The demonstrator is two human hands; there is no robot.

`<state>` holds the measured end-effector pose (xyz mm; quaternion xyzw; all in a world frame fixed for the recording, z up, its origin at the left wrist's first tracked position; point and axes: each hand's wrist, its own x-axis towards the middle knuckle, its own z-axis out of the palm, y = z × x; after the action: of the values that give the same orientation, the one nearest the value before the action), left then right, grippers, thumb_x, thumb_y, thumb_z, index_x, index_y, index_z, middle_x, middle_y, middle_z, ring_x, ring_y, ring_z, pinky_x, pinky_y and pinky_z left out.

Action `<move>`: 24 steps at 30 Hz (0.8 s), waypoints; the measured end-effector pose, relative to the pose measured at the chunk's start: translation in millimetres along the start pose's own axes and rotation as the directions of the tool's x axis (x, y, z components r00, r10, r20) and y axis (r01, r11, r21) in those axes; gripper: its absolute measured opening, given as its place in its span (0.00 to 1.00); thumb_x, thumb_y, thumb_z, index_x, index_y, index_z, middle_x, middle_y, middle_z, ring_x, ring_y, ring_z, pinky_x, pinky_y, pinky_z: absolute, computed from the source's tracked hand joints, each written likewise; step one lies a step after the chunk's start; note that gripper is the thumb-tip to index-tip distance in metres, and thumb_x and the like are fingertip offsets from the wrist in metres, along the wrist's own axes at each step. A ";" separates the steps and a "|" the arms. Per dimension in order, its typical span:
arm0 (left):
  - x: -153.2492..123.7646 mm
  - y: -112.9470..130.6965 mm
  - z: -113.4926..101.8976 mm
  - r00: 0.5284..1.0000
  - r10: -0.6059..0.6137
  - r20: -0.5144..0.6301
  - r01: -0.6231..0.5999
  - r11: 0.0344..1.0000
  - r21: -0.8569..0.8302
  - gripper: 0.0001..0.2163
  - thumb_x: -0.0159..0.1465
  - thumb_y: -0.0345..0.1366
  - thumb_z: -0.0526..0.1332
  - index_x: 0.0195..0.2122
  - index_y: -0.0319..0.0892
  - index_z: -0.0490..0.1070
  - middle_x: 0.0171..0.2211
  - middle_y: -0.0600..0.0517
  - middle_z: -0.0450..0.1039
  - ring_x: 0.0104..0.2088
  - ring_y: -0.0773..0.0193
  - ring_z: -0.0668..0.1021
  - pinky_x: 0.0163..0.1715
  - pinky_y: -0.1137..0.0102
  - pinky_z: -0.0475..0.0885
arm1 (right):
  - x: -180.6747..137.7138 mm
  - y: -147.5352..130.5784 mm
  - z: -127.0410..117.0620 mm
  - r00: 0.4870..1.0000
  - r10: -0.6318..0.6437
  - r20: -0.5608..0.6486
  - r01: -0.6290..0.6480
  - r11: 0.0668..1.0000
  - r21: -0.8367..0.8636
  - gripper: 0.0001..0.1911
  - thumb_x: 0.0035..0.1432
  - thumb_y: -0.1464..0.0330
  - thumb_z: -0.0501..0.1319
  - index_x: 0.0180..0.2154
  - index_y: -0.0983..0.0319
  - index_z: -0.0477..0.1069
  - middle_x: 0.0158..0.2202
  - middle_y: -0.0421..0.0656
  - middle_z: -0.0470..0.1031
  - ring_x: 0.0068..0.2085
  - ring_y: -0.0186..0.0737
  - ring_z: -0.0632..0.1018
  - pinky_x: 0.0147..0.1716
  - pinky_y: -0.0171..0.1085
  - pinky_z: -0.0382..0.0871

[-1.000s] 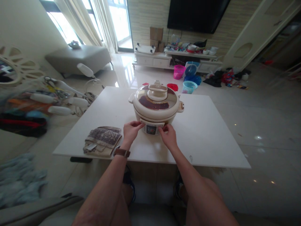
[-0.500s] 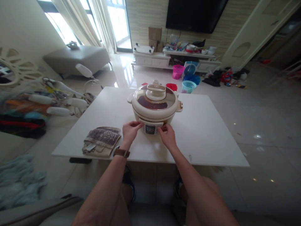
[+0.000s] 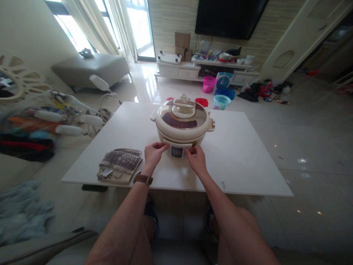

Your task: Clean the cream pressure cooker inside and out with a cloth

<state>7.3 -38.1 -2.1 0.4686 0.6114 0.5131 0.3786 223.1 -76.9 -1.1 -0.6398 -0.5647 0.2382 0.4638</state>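
A cream electric pressure cooker [image 3: 179,135] stands upright on the white table [image 3: 234,154]. Its lid [image 3: 184,105] is on, with a top handle and a see-through window, brown-stained along the front. At the cooker's front, the control panel [image 3: 177,151] has a dark display. My left hand [image 3: 153,152] is closed, thumb and fingers pinching the panel's left edge. On the right edge, my right hand [image 3: 196,156] grips in the same way; some of its fingertips are hidden behind the panel. A folded brown-and-beige towel [image 3: 120,165] lies left of my left wrist, which wears a watch [image 3: 143,179].
Beyond the table are a light-blue basket [image 3: 221,101], a red container [image 3: 202,102] and a pink basket [image 3: 209,84] on the floor. A lamp with white shades [image 3: 68,129] stands close to the table's left side. My knees are below the front edge.
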 end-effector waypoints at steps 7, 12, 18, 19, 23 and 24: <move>-2.4 4.6 -0.3 1.000 -0.016 -0.008 0.016 1.000 0.009 0.17 0.48 0.46 0.78 0.33 0.40 0.85 0.33 0.45 0.85 0.33 0.57 0.83 0.37 0.65 0.74 | -0.6 -0.7 -3.0 0.999 0.024 0.021 -0.024 1.000 0.015 0.17 0.61 0.52 0.64 0.29 0.56 0.66 0.33 0.40 0.71 0.35 0.43 0.76 0.39 0.42 0.69; -3.2 6.7 0.1 1.000 -0.021 -0.007 0.021 1.000 0.012 0.17 0.48 0.46 0.78 0.34 0.40 0.85 0.33 0.45 0.85 0.33 0.57 0.83 0.37 0.65 0.74 | -1.2 0.5 -3.1 0.999 0.034 0.032 -0.034 0.999 0.022 0.17 0.61 0.52 0.64 0.29 0.56 0.66 0.33 0.40 0.71 0.35 0.43 0.76 0.40 0.42 0.69; -2.0 5.8 -0.6 1.000 -0.027 0.012 0.027 1.000 -0.007 0.17 0.48 0.46 0.78 0.33 0.40 0.85 0.32 0.45 0.85 0.33 0.58 0.82 0.37 0.66 0.75 | -0.8 2.2 0.2 1.000 0.006 0.008 -0.006 1.000 -0.017 0.17 0.62 0.53 0.64 0.28 0.55 0.64 0.33 0.40 0.71 0.35 0.44 0.76 0.41 0.42 0.70; -2.0 5.9 -0.8 1.000 -0.028 0.013 0.028 1.000 -0.006 0.16 0.48 0.46 0.78 0.33 0.41 0.85 0.33 0.46 0.85 0.33 0.58 0.83 0.37 0.66 0.75 | -0.7 2.1 0.4 1.000 0.000 0.005 0.000 1.000 -0.020 0.17 0.62 0.53 0.64 0.28 0.55 0.64 0.33 0.40 0.71 0.36 0.44 0.76 0.41 0.42 0.70; -2.4 7.5 -0.9 0.999 -0.031 0.009 0.031 1.000 0.004 0.16 0.48 0.45 0.78 0.33 0.40 0.85 0.33 0.45 0.85 0.33 0.58 0.83 0.37 0.66 0.75 | -0.2 2.0 -0.1 1.000 0.010 0.016 -0.010 1.000 -0.016 0.17 0.61 0.53 0.64 0.28 0.56 0.65 0.33 0.40 0.70 0.35 0.43 0.75 0.40 0.42 0.70; -2.6 8.0 -0.6 0.999 -0.032 0.007 0.032 0.999 0.006 0.16 0.48 0.45 0.78 0.33 0.40 0.85 0.33 0.45 0.85 0.33 0.58 0.83 0.37 0.66 0.75 | -0.2 2.3 -0.5 1.000 0.016 0.019 -0.016 1.000 -0.013 0.17 0.61 0.53 0.64 0.28 0.56 0.65 0.33 0.40 0.71 0.35 0.43 0.75 0.40 0.41 0.70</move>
<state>8.8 -40.5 5.8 0.4616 0.6189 0.5036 0.3876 224.6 -77.1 -2.8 -0.6449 -0.5656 0.2443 0.4522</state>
